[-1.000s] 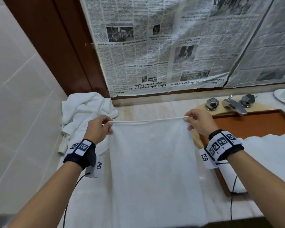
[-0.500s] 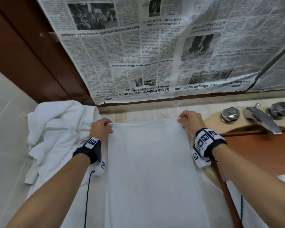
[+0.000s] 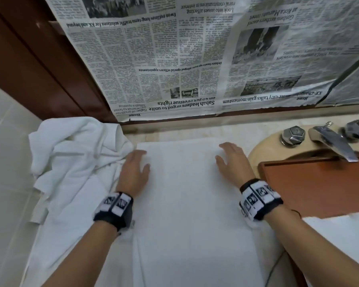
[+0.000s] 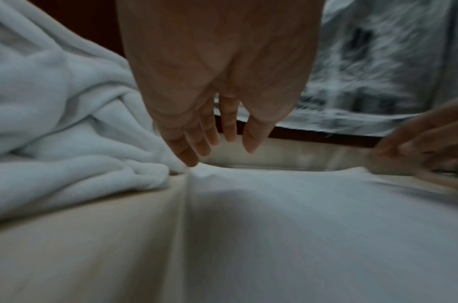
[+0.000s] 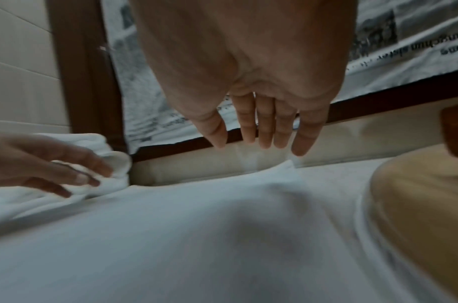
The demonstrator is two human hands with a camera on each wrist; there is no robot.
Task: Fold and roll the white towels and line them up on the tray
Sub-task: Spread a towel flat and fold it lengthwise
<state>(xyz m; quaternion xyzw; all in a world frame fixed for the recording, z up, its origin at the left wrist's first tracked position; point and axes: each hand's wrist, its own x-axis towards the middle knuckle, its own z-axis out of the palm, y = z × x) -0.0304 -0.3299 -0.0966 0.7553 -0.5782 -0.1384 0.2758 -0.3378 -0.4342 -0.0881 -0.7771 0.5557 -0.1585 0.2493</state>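
Backdrop: newspaper sheets (image 3: 174, 59) taped over a wood-framed wall, pale counter (image 3: 195, 131) below.
Spread towel (image 3: 195, 204): lies flat at centre, running from 12 to 6 o'clock — soft, limp, light; likely best pinched at its corners or an end edge.
Heap: crumpled towels (image 3: 71, 158) at 9 o'clock.
Tray (image 3: 319, 183): wooden, 3 o'clock, beside the tap (image 3: 332, 141).
Left hand (image 3: 133, 172): fingers straight, over the towel's left edge.
Right hand (image 3: 232, 162): fingers straight, near the far right corner — holding nothing.

The left hand (image 4: 217, 67) reaches forward with fingers (image 4: 194, 149) straight, tips at the far corner of a flat white towel (image 4: 313, 221) on the bench (image 4: 79, 246). Crumpled towels (image 4: 53, 123) lie just left; the right hand (image 4: 430, 135) shows blurred.
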